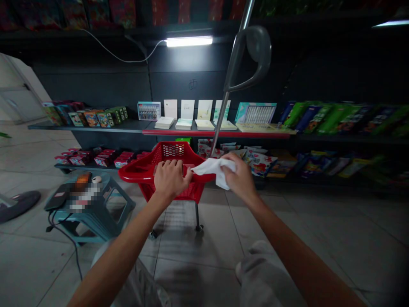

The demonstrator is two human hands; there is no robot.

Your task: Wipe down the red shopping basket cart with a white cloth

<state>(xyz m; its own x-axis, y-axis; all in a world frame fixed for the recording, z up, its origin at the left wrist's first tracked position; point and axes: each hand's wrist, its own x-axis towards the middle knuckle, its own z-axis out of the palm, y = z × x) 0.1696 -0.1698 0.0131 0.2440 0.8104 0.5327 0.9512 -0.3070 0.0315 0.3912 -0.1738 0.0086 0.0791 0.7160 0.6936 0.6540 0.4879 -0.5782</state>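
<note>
A red wheeled shopping basket [143,170] stands on the tiled floor in front of me, its grey pull handle [252,55] raised up to the top of the view. My left hand [171,179] is closed over the near rim of the basket. My right hand [238,175] is closed on a crumpled white cloth [212,168], which it holds against the rim just right of my left hand.
A teal plastic stool [105,209] at the left carries a phone and small items, with a cable trailing on the floor. Dark store shelves [204,133] behind the basket hold notebooks, paint sets and packaged goods. My knees show at the bottom.
</note>
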